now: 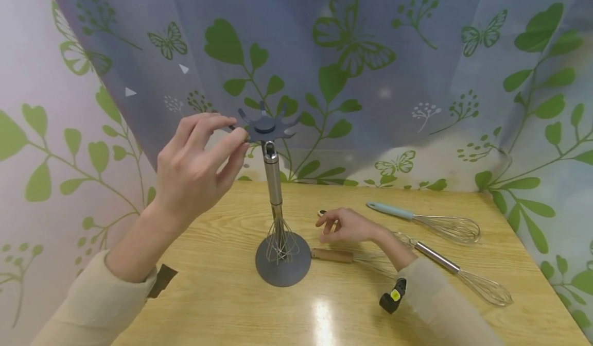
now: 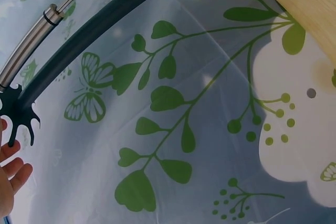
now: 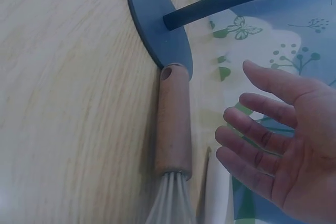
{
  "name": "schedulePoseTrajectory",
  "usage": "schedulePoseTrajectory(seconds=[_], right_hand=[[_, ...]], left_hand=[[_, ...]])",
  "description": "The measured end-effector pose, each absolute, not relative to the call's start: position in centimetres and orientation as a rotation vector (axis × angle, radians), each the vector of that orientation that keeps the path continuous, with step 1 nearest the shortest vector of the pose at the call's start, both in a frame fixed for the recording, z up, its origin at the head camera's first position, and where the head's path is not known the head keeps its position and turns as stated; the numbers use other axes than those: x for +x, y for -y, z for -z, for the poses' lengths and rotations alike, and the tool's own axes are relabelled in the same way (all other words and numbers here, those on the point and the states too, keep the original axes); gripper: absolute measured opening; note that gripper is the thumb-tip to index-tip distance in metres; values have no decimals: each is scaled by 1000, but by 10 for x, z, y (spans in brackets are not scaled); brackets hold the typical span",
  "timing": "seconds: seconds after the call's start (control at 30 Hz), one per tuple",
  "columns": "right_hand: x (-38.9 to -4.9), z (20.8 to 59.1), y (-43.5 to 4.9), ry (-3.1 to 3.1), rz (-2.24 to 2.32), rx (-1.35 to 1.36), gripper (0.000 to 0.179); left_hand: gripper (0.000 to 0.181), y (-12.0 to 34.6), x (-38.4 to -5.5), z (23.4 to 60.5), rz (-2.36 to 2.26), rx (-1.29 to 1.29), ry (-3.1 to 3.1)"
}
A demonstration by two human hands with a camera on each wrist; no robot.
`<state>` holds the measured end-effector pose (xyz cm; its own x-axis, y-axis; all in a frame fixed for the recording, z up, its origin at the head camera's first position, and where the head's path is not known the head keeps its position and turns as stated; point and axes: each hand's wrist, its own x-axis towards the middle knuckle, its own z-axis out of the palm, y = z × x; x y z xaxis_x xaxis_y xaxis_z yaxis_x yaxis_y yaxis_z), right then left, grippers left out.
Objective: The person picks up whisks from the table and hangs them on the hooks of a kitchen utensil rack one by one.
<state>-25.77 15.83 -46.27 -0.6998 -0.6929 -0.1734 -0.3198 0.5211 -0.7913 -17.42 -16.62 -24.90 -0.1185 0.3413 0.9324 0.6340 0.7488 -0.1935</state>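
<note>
A dark grey utensil stand (image 1: 265, 125) with a ring of curved hooks rises from a round base (image 1: 283, 276). My left hand (image 1: 196, 163) pinches one of its left hooks between thumb and fingertips. From the stand's near side hangs a steel-handled whisk (image 1: 273, 180), its wires down close over the base. My right hand (image 1: 347, 226) hovers to the right of the base, fingers loosely bent and apart, holding nothing. Below it a wooden-handled whisk (image 1: 332, 255) lies on the table, handle end at the base's edge; in the right wrist view the wooden handle (image 3: 174, 121) shows beside the fingers.
A light-blue-handled whisk (image 1: 391, 210) and another steel-handled whisk (image 1: 437, 257) lie on the wooden table (image 1: 222, 305) at the right. A pale handle (image 3: 216, 198) lies behind the wooden one. Leaf-printed curtain (image 1: 287, 37) hangs behind the table.
</note>
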Motion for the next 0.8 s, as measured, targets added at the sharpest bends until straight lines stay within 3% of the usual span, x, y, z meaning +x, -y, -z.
schedulePoseTrajectory(seconds=[0.8], right_hand=[[-253,487,-174,-2339,968,-839,48]], left_hand=[[10,165,-174,252,319,-755,1723]])
